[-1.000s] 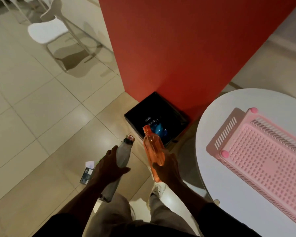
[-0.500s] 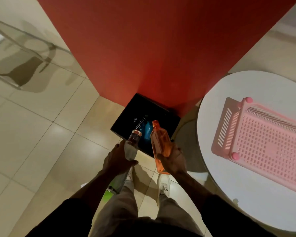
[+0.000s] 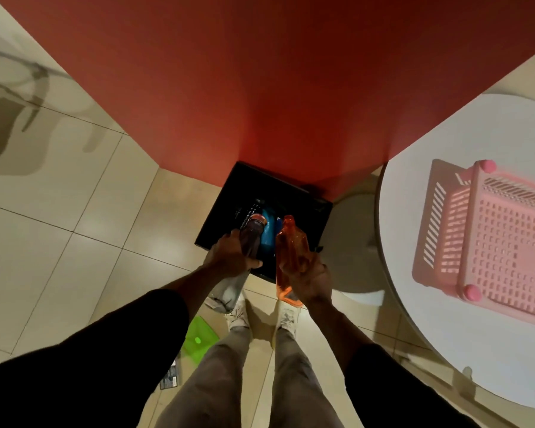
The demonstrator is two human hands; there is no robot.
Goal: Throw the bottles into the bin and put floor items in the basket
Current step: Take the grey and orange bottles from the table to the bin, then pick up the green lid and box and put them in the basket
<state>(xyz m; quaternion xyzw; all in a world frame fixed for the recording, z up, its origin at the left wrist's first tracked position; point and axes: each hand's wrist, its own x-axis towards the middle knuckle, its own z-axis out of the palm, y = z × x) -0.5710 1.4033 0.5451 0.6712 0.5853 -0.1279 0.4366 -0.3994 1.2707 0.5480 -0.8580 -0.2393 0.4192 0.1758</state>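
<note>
Both hands (image 3: 233,257) (image 3: 309,278) hold bottles (image 3: 250,239) above bin (image 3: 217,223).

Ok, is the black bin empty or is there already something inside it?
Not empty. The black bin already holds a blue bottle and a dark bottle lying inside.

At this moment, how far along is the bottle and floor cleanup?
Partly done: a blue bottle already lies in the black bin. In hand: the left hand holds a clear bottle and the right hand an orange bottle over the bin, neither released. Left: the green pouch and a card lie on the floor; the pink basket on the table looks empty.
</note>
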